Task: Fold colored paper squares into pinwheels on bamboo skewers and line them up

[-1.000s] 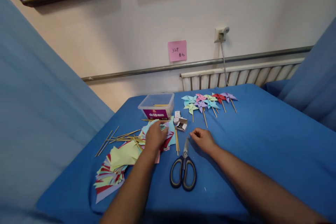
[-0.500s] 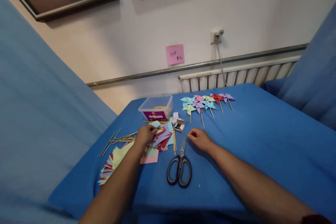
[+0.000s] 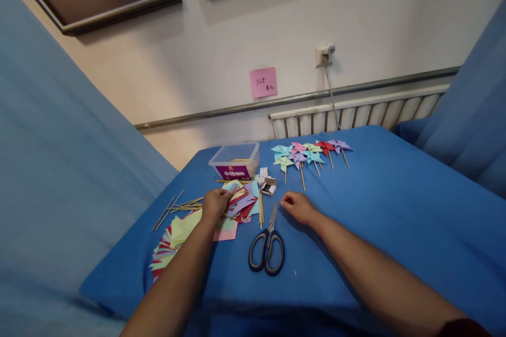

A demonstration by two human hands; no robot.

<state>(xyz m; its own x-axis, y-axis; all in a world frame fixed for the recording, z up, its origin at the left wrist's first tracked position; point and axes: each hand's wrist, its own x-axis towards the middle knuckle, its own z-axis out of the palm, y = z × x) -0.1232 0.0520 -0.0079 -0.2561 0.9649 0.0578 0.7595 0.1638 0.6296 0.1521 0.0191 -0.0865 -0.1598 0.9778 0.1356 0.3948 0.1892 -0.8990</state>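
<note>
My left hand (image 3: 215, 204) is at the pile of coloured paper pieces (image 3: 244, 203), thumb and fingers closed at the pile's left edge on paper. Which sheet it pinches is partly hidden. On the blue cloth to the right, my right hand (image 3: 299, 207) rests with its fingers curled together; anything inside them is too small to make out. Between the hands lies a pair of scissors (image 3: 270, 242), blades pointing away from me. A small open box (image 3: 269, 187) of dark bits stands just beyond the blades. Thin wooden sticks (image 3: 261, 209) lie beside the pile.
A clear plastic tub (image 3: 234, 171) with sticks stands at the back. Several finished paper pinwheels (image 3: 299, 159) lie back right. More sticks (image 3: 168, 212) and a fanned stack of paper (image 3: 168, 245) are on the left. Blue curtains (image 3: 59, 158) hang at both sides.
The left fingers have shifted slightly at the paper pile, and the light blue piece at their tips shows less. The right hand stays closed in nearly the same place. The view has shifted slightly.
</note>
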